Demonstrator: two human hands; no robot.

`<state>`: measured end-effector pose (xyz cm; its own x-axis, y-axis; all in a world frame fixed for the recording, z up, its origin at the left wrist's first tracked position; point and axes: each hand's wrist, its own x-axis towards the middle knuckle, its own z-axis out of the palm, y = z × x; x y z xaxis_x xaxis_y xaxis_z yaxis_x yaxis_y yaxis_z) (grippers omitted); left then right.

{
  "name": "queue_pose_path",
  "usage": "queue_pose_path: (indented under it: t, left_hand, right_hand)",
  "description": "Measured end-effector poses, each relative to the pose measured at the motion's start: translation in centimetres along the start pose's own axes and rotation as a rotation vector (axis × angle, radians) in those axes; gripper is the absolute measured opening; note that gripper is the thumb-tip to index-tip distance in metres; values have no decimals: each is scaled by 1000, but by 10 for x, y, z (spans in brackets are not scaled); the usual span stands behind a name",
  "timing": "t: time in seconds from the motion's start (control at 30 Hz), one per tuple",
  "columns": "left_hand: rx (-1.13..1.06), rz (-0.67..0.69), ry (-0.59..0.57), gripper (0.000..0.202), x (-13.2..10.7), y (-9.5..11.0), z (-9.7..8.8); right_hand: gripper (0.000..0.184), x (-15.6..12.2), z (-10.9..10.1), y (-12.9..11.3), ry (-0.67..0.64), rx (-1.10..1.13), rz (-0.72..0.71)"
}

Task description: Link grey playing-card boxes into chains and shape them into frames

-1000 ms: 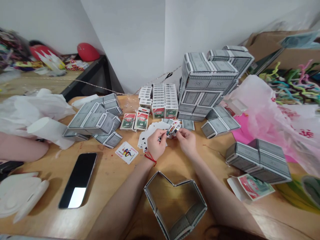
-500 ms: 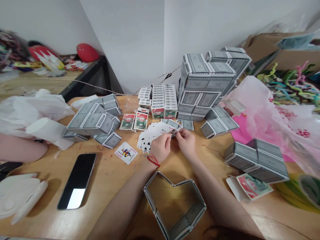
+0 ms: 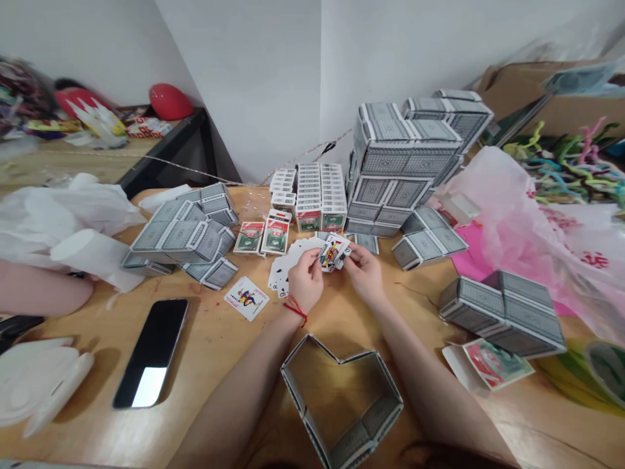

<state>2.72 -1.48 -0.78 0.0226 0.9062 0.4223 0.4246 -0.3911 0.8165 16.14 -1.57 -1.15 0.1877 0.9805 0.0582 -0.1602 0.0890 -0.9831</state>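
Both my hands meet over the middle of the wooden table (image 3: 219,339). My left hand (image 3: 305,279), with a red string at the wrist, and my right hand (image 3: 364,273) pinch a face card (image 3: 333,252) between them, picture side up. Just behind my left hand lies a loose spread of playing cards (image 3: 288,260), face up. A heart-shaped frame made of folded cards (image 3: 342,397) sits on the table between my forearms, close to me.
A joker card (image 3: 247,298) and a black phone (image 3: 152,352) lie to the left. Card boxes (image 3: 315,198) and folded-card blocks (image 3: 400,156) stand behind, more blocks (image 3: 505,312) to the right, more (image 3: 183,231) to the left. Another person's arm (image 3: 39,290) rests at far left. Pink plastic bag (image 3: 527,221) on the right.
Half a second ago the hands held the card low and edge-on over the spread; now it is lifted slightly and turned face up again, as it was a second ago.
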Motion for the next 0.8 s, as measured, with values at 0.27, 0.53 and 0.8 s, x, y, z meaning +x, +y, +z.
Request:
queue_pose_path:
  t: [0.27,0.53,0.8]
  left_hand:
    - [175,167,13,22,-5,2,1]
    - [171,194,59,25,-5,5,-1]
    - [219,149,110,25,-4,1,-2]
  right_hand:
    - [31,1,-2,-5,5,26,35]
    - [33,-3,0,-10,-27,7,28]
    - [33,-4,1,-9,-55,-2,41]
